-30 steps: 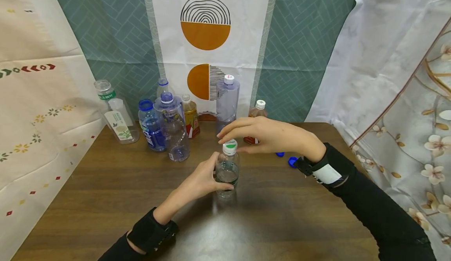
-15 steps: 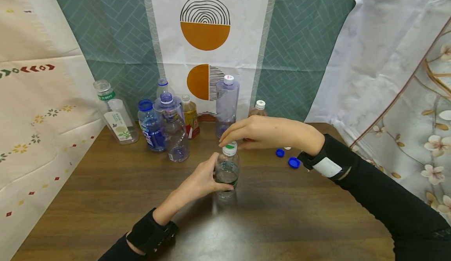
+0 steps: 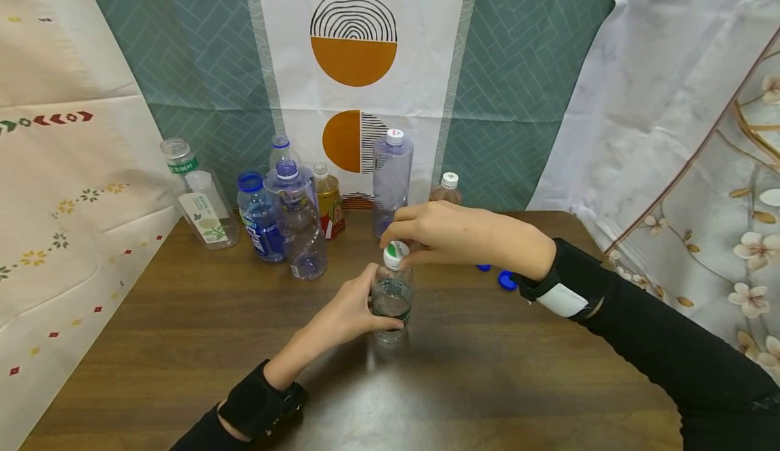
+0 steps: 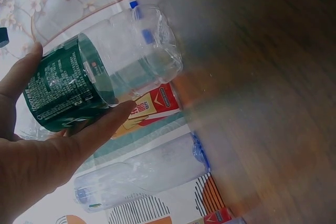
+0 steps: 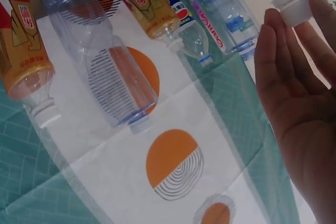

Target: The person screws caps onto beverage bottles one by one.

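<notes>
A clear plastic bottle point(image 3: 391, 295) with a green label point(image 4: 62, 81) stands upright on the wooden table. My left hand point(image 3: 344, 309) grips its body from the left, thumb across the near side. On top is a white cap point(image 3: 395, 253) with a green leaf mark. My right hand point(image 3: 453, 234) reaches over from the right and pinches this cap between thumb and fingers. In the right wrist view, the fingertips sit at the sides of the white cap point(image 5: 297, 12).
Behind to the left stand several uncapped bottles, among them a green-banded one point(image 3: 207, 207) and a blue-labelled one point(image 3: 262, 224). Capped bottles stand at the back: a tall bluish one point(image 3: 392, 173) and a brownish one point(image 3: 447, 190). Blue caps point(image 3: 507, 280) lie right, partly behind the right wrist.
My right hand has bent its fingers more closely about the white cap, whose leaf mark now points another way. My left hand and the bottle have stayed in place.
</notes>
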Motion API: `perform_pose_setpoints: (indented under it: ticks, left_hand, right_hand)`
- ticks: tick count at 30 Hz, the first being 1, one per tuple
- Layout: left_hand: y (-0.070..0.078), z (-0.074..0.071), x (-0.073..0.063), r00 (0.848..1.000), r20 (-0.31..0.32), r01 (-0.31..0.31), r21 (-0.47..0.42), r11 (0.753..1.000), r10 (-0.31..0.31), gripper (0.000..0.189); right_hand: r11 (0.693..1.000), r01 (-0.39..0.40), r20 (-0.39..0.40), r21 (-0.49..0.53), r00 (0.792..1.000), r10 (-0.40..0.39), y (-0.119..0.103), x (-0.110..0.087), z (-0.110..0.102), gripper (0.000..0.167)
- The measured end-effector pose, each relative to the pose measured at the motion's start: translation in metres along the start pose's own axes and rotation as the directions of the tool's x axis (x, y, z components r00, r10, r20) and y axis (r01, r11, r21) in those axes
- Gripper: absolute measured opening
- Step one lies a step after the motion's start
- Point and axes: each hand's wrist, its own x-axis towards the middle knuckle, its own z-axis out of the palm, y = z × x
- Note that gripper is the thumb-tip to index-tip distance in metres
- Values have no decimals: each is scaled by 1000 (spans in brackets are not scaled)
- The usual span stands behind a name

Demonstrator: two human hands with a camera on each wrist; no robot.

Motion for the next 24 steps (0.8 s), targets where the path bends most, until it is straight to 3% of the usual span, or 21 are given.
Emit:
perform_pose_setpoints:
  ticks: [5, 11, 24]
  left_hand:
    - [0, 0, -1, 1000, -1, 7, 3, 1000, -7, 70]
    - [0, 0, -2, 1000, -14, 10, 27, 1000, -9, 74]
    - [1, -1, 0, 1000, -9, 3, 31, 1000, -3, 73]
  right_hand:
    - [998, 57, 60, 39, 996, -60, 2, 0, -5, 33]
    - [985, 158, 148, 67, 975, -166, 6, 4, -14, 38]
    - [984, 179, 214, -6, 961, -173, 5, 12, -20, 35]
